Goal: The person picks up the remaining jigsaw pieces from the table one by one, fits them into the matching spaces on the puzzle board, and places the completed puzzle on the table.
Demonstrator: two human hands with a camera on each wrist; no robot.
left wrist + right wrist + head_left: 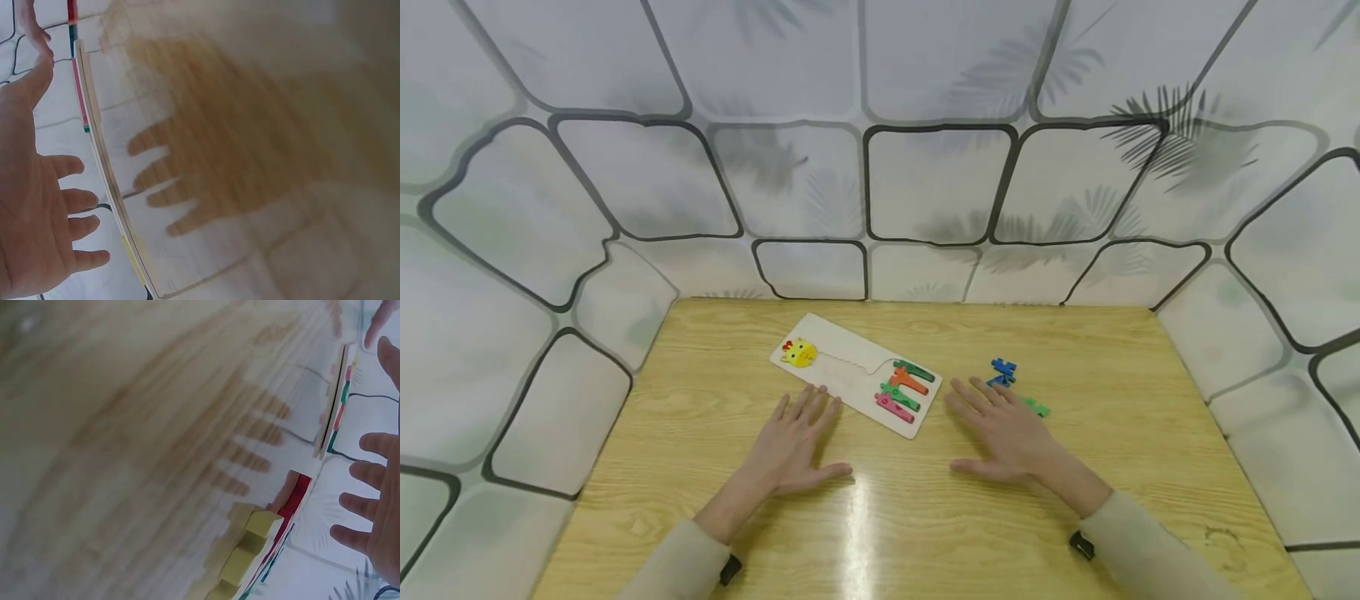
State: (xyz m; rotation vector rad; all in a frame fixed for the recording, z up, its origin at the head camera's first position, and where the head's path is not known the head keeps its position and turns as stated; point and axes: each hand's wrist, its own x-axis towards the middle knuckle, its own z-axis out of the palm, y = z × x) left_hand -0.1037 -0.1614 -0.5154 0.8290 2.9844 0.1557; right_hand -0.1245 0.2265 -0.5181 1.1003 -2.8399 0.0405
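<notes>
A white puzzle board lies slanted on the table. A yellow animal-head piece sits at its left end, and several leg-shaped pieces in dark green, orange, green and pink fill its right end. My left hand is spread palm down, fingertips at the board's near edge, holding nothing. To the right of the board, my right hand is spread likewise, also holding nothing. Blue puzzle pieces lie just beyond its fingers; a green piece shows partly behind the hand.
The wooden table meets patterned white walls at the back and sides. Dark bands show at both sleeve cuffs. In the right wrist view, loose pieces with yellow and red edges stand near the fingers.
</notes>
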